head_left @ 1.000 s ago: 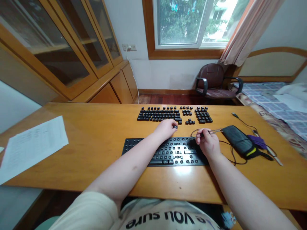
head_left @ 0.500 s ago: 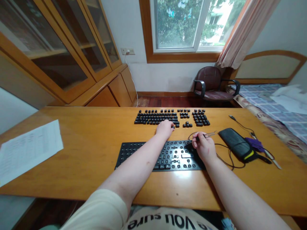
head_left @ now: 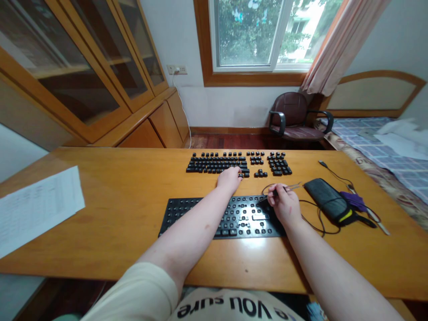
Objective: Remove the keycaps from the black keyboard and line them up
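My left hand [head_left: 229,178] is closed at the lower edge of the laid-out black keycaps [head_left: 214,165], its fingertips on a single keycap [head_left: 240,175]. My left forearm crosses over a black keyboard [head_left: 187,207] and hides part of it. Most of that keyboard shows bare switches, with a few keycaps at its bottom row. Above its right end, my right hand [head_left: 284,205] is closed around a slim tool with a dark handle and thin metal prongs [head_left: 294,186], which looks like a wire keycap puller.
To the right lie a dark zippered pouch [head_left: 323,200], a purple cloth item [head_left: 353,201] and a black cable [head_left: 323,223] with a USB plug. Printed paper [head_left: 43,205] rests on the desk at the left. Beyond the desk stands a chair [head_left: 294,116].
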Demonstrator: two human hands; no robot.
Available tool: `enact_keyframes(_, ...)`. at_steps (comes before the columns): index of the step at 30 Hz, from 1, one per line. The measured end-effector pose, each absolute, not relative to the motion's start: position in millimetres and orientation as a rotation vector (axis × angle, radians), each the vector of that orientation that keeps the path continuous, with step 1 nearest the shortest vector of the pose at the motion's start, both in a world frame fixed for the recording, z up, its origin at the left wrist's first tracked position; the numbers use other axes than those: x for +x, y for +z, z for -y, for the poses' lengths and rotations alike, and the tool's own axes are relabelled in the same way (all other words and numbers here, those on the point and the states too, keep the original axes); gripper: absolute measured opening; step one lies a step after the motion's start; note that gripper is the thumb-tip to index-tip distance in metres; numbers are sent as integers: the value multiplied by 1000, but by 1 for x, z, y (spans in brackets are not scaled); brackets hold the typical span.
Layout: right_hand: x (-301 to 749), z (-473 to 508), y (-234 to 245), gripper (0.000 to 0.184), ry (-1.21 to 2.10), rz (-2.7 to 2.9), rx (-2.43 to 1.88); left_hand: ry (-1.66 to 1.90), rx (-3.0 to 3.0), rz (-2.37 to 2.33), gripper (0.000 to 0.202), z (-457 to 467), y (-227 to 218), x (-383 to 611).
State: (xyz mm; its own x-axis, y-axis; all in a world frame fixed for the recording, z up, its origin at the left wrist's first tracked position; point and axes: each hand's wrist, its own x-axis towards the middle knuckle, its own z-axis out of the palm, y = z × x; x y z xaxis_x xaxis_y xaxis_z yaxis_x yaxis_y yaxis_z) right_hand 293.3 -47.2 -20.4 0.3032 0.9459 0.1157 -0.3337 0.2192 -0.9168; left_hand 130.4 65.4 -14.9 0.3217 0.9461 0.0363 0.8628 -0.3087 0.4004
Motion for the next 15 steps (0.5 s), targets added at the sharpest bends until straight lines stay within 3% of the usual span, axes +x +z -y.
enact_keyframes(10,294,48,-19,26,1044,816,-929,395,2278,-1613,17,-65,-12,131)
enact_keyframes(15,292,48,-18,26,1075,922,-1003,491,2312,-1593,23,-59,16,127)
